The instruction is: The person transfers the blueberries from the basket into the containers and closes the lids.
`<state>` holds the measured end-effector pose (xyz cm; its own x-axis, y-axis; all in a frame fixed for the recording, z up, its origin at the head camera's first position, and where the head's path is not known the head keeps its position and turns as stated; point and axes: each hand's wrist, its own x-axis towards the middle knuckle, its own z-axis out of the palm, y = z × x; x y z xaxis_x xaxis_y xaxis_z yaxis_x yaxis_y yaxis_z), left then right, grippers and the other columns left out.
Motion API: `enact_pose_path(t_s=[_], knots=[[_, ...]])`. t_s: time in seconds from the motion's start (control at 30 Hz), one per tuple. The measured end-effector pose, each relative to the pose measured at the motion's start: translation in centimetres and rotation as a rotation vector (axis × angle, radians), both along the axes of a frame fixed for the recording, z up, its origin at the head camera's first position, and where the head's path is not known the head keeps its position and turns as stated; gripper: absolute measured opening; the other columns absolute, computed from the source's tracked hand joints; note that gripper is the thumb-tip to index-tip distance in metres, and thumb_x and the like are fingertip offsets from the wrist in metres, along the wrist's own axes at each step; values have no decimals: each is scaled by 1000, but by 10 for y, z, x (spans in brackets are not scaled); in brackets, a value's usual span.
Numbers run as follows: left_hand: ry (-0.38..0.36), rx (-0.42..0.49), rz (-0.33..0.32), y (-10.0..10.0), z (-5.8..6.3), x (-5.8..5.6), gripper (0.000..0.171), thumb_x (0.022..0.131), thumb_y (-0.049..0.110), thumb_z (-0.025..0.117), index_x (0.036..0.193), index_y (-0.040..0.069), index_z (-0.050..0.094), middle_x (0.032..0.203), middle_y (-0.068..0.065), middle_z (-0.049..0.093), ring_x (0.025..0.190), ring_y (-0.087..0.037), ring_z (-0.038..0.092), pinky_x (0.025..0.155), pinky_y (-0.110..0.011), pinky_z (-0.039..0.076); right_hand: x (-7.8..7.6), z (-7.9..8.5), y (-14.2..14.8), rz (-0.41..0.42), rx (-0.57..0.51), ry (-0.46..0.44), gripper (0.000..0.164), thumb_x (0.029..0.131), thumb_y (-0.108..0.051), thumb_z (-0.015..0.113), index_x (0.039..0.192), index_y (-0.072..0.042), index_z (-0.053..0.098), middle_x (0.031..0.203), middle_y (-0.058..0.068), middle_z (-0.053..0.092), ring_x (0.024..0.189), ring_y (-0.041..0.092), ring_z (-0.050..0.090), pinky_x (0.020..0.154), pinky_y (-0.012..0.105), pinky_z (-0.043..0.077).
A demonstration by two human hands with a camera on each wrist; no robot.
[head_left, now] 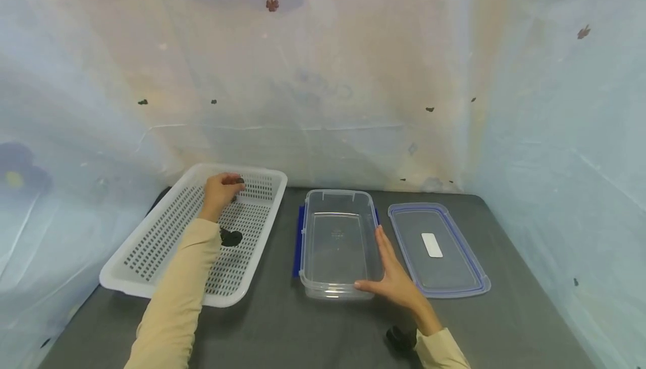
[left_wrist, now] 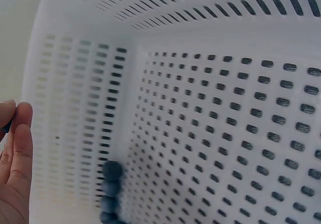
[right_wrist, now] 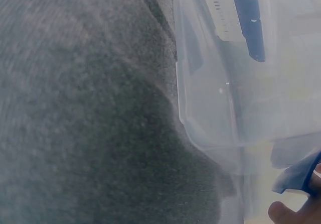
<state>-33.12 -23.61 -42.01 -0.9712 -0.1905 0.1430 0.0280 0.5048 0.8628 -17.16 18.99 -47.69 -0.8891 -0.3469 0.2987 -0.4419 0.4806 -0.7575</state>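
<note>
Inside the white perforated basket (head_left: 262, 234), toward its far end, my left hand (head_left: 220, 192) pinches a small dark round piece (head_left: 240, 180) between thumb and fingertips. The left wrist view shows several dark blue round pieces (left_wrist: 111, 189) in a row against the basket's end wall; whether they are joined, I cannot tell. My right hand (head_left: 396, 279) rests against the near right corner of a clear plastic container (head_left: 335, 245). Its fingers lie extended along the side and its thumb touches the near rim. A blue side latch (right_wrist: 301, 176) shows beside that hand.
A clear lid with a blue seal (head_left: 411, 257) and a white label (head_left: 432, 245) lies right of the container. Another blue latch (head_left: 299, 245) hangs open on the container's left. The grey table (head_left: 282, 335) meets patterned sheeting (head_left: 328, 105) at the back and sides.
</note>
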Motion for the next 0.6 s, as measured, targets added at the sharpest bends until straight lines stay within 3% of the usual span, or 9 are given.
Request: enact_pose_path(t_s=[0.6], knots=[[65,10,-186,15,45,17,41,91,25,70,124,2,62,118,-18,63,106,-31,59,89,-43,48,1,-1,-1,-17,-20,-38,126,66,-34,88,155,-5,3,161,15,-2,144,40,4,105,67,14]])
